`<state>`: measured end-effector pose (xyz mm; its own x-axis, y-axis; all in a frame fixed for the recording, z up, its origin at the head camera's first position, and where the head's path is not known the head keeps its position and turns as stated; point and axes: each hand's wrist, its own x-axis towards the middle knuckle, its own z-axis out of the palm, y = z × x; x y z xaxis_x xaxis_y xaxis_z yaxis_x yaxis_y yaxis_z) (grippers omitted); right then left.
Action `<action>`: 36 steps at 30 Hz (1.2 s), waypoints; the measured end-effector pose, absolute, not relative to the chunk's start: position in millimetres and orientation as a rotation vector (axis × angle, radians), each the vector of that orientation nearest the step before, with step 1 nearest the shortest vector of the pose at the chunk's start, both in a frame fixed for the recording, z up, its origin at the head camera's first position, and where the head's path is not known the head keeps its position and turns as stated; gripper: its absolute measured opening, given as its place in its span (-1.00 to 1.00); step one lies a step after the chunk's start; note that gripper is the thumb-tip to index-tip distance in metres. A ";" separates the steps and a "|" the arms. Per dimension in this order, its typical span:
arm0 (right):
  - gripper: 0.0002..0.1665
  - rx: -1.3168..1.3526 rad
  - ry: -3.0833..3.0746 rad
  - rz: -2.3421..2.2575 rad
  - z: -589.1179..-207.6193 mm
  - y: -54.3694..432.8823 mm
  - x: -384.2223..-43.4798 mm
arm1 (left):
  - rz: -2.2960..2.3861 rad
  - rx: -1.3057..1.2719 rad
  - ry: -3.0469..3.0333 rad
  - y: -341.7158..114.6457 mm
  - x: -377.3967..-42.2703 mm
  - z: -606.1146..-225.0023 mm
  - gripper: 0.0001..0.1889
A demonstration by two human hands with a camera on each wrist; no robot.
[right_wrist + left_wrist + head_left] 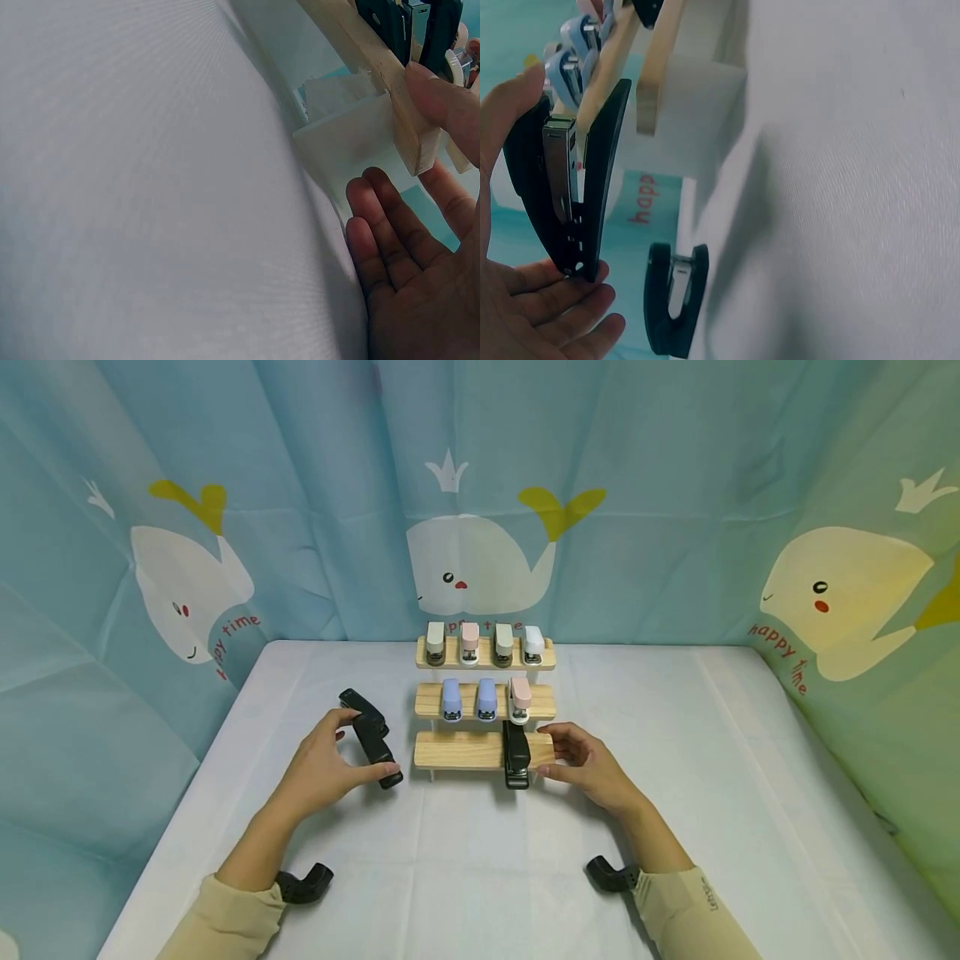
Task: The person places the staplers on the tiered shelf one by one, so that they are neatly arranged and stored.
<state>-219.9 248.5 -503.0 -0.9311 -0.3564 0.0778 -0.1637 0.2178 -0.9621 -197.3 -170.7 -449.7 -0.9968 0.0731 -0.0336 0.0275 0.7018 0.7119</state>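
Note:
My left hand (324, 762) pinches a black stapler (606, 176) by its two ends, thumb at one end and fingers at the other, a little above the table. Beyond it a second black stapler (658, 307) rests on the white tabletop. A third black stapler (517, 753) lies on the lowest step of a three-step wooden display rack (457, 752), its front end past the step's edge. My right hand (588, 768) grips the right end of that lowest step between thumb and index finger, its other fingers loosely curled below.
On the middle step sit two blue mini staplers (451, 700) and a pink mini stapler (520, 697). Several more pale mini staplers (503, 643) line the top step. A blue curtain (337, 527) with whale prints hangs behind the white table (465, 877).

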 end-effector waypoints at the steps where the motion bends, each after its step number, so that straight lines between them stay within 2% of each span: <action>1: -0.34 -0.498 2.321 -1.803 -502.8 248.4 -219.9 | 1.187 0.093 2.848 -169.2 -196.9 -449.1 0.25; 36: -0.34 -0.512 2.317 -1.805 -504.8 248.9 -220.8 | 1.192 0.309 2.828 -121.6 -182.5 -439.2 0.24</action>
